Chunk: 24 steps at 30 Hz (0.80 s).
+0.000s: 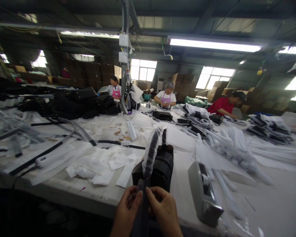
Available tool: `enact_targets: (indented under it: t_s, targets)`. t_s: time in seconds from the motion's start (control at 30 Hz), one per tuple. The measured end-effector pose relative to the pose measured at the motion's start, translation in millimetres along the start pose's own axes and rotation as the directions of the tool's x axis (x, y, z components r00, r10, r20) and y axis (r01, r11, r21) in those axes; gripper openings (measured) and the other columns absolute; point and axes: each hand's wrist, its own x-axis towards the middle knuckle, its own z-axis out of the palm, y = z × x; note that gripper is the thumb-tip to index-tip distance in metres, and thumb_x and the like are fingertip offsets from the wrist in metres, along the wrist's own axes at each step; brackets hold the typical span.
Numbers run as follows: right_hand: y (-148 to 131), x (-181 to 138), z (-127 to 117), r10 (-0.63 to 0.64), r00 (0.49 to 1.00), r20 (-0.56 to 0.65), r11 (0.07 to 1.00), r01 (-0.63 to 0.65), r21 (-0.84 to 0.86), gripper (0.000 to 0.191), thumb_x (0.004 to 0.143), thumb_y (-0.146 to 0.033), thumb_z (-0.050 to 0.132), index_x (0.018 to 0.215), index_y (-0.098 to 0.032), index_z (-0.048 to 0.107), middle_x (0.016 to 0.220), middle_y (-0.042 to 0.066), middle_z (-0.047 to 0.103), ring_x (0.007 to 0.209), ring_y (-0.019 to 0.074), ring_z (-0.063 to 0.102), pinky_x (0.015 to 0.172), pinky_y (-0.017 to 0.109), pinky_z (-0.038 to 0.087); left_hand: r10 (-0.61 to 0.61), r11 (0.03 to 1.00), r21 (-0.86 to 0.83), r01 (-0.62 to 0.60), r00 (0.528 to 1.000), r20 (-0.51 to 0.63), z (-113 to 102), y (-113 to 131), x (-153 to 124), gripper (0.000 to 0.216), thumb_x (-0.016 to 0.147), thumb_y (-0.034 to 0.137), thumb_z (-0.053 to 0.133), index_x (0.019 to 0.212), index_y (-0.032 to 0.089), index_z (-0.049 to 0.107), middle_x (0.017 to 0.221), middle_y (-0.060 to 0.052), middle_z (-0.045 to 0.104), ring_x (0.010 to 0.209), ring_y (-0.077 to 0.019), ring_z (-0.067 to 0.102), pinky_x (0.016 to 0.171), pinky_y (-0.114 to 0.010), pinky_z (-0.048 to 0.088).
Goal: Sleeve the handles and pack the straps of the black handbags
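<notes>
A black bag point(164, 166) stands at the table's front edge, right before me. Its handle point(151, 151) arches upward, wrapped in clear plastic film. A dark strap point(145, 200) runs down from the handle's near end toward me. My left hand point(128, 205) pinches the strap from the left side, thumb against fingers. From the right, my right hand point(162, 205) grips the same strap, its thumb close to the left thumb. The fingertips behind the strap are partly hidden.
A tape dispenser point(204, 194) stands right of the bag. White wrapping sheets point(93, 164) and dark straps point(41, 154) lie to the left. Rolled white material point(236, 154) covers the right side. Black bags point(76, 102) are heaped behind. Several people point(165, 97) work across the table.
</notes>
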Motion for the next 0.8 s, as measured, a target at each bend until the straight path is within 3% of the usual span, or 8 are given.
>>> enact_targets:
  t_s: [0.13,0.3,0.53,0.63,0.8]
  targets:
    - [5,-5,6,-0.023,0.998,-0.053,0.999,0.025,0.033,0.05,0.072,-0.065,0.067,0.072,-0.016,0.071,0.048,0.001,0.058,0.041,0.0131,0.051,0.04,0.022,0.039,-0.03,0.999,0.027,0.03,0.999,0.023,0,-3,-3,0.045,0.069,0.056,0.075,0.085,0.015,0.068,0.078,-0.006,0.072,0.073,-0.0209,0.068,0.063,-0.026,0.052]
    - [10,-9,11,-0.029,0.995,-0.094,0.998,0.035,0.061,0.049,0.071,-0.064,0.068,0.071,-0.015,0.071,0.049,0.001,0.058,0.043,0.0142,0.053,0.044,0.023,0.042,0.014,0.999,0.04,-0.013,1.0,-0.016,0,0,-3,0.045,0.068,0.055,0.077,0.084,0.014,0.071,0.078,-0.007,0.073,0.074,-0.022,0.068,0.062,-0.025,0.052]
    - [9,1,14,0.089,0.992,0.088,0.972,-0.106,0.212,0.056,0.067,-0.069,0.069,0.06,-0.014,0.063,0.038,-0.001,0.053,0.034,0.0105,0.048,0.039,0.02,0.034,0.082,0.971,0.22,-0.093,0.995,0.055,-13,10,-3,0.039,0.074,0.053,0.072,0.085,0.015,0.07,0.075,-0.007,0.073,0.069,-0.0212,0.068,0.06,-0.024,0.052]
    - [2,5,18,0.088,0.99,0.112,0.983,-0.105,0.152,0.057,0.069,-0.07,0.066,0.054,-0.015,0.057,0.035,-0.001,0.05,0.031,0.0101,0.046,0.035,0.019,0.028,0.12,0.957,0.264,-0.119,0.993,0.016,-13,14,-5,0.037,0.075,0.053,0.07,0.082,0.017,0.069,0.072,-0.005,0.072,0.064,-0.02,0.068,0.056,-0.023,0.051]
    - [-1,5,27,0.003,1.0,0.006,0.999,-0.003,0.041,0.055,0.074,-0.066,0.064,0.055,-0.015,0.059,0.041,-0.002,0.049,0.033,0.0086,0.044,0.036,0.019,0.027,0.292,0.873,0.422,-0.243,0.955,-0.056,-12,12,-8,0.019,0.079,0.04,0.068,0.084,0.021,0.07,0.074,-0.004,0.071,0.065,-0.0205,0.068,0.059,-0.024,0.052]
